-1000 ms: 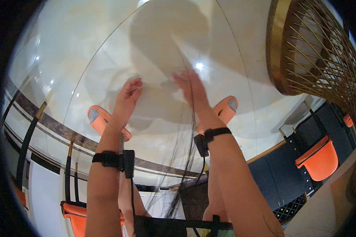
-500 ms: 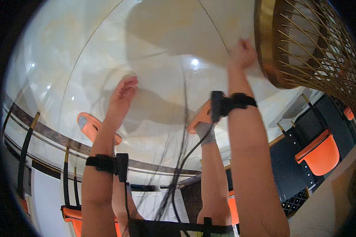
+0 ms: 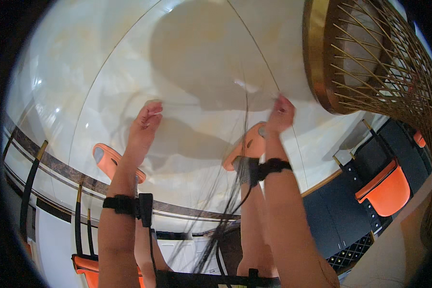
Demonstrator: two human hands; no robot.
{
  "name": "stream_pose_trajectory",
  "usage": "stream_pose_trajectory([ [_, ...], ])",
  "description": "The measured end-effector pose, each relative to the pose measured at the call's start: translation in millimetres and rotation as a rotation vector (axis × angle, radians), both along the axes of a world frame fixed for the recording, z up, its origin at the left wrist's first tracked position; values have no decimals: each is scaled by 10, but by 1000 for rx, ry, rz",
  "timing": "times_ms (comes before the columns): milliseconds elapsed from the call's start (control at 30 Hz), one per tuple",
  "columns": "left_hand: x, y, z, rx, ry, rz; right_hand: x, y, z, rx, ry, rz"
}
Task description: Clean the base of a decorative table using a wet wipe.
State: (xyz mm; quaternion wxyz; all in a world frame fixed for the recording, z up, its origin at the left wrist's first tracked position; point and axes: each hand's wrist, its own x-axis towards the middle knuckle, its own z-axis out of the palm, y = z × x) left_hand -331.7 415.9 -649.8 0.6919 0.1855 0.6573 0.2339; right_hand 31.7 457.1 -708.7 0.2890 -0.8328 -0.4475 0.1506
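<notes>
My left hand [image 3: 145,126] is held over the pale floor, its fingers curled and thumb pressed toward them in a pinch. What it holds, if anything, is too small to make out. My right hand [image 3: 280,115] is closed in a pinch to the right, level with the left and apart from it. A faint thin line runs rightward from my left fingertips; I cannot tell whether it is a thread or a shadow. Black straps with small dark boxes sit on the left forearm [image 3: 117,225] and the right forearm [image 3: 285,206].
Glossy marble-like floor tiles [image 3: 105,91] lie below, with two orange slippers [image 3: 109,161] on my feet. At upper right stands a gold wire-frame base [image 3: 321,62]. Orange chairs [image 3: 386,189] with black legs and dark cabinets [image 3: 329,216] are behind. Dark strands [image 3: 221,225] hang across the view.
My right hand has come down and slightly left, nearer my body, from beside the gold base. The left hand has stayed nearly in place, still pinched.
</notes>
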Motion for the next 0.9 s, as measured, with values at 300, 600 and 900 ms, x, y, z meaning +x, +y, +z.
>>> stream_pose_trajectory([
  [300, -32, 241, 65, -4, 8, 33, -443, 1642, 120, -223, -161, -313],
  [600, -22, 456, 55, 66, 1, -9, -859, 2950, 282, -258, -400, 392],
  [900, 124, 534, 144, -71, -83, 96, -104, 1600, 287, -232, -447, 685],
])
